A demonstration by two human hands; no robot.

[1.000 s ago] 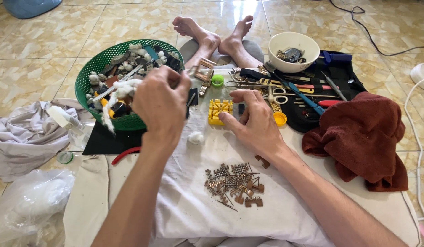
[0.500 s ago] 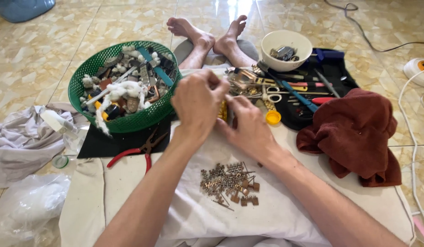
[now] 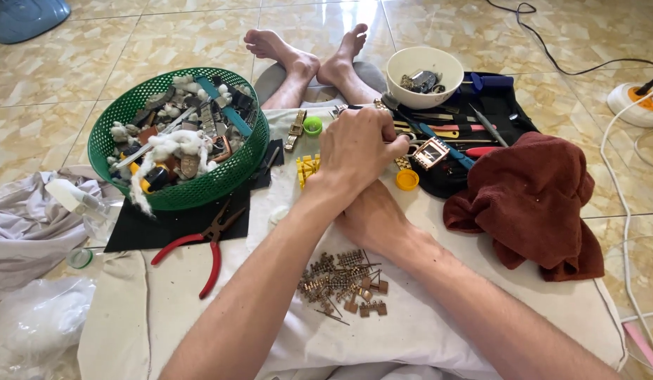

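Note:
My left hand (image 3: 360,146) reaches across to the right, fingers curled down onto the tools beside a square-faced watch (image 3: 430,152). What it grips is hidden. My right hand (image 3: 374,215) lies on the white cloth (image 3: 165,309) beneath my left wrist, its fingers covered. A yellow block (image 3: 307,169) sits just left of my left hand. A pile of small brown metal links (image 3: 344,281) lies on the cloth below both hands.
A green basket (image 3: 173,194) of parts stands at the left, with red-handled pliers (image 3: 208,255) below it. A white bowl (image 3: 414,87), black tool roll (image 3: 511,107), maroon towel (image 3: 532,204) and orange cap (image 3: 407,180) are at the right. My bare feet (image 3: 298,62) lie ahead.
My left hand has moved from the basket's edge rightward, crossing over my right hand toward the tools. My right hand has drawn back under it.

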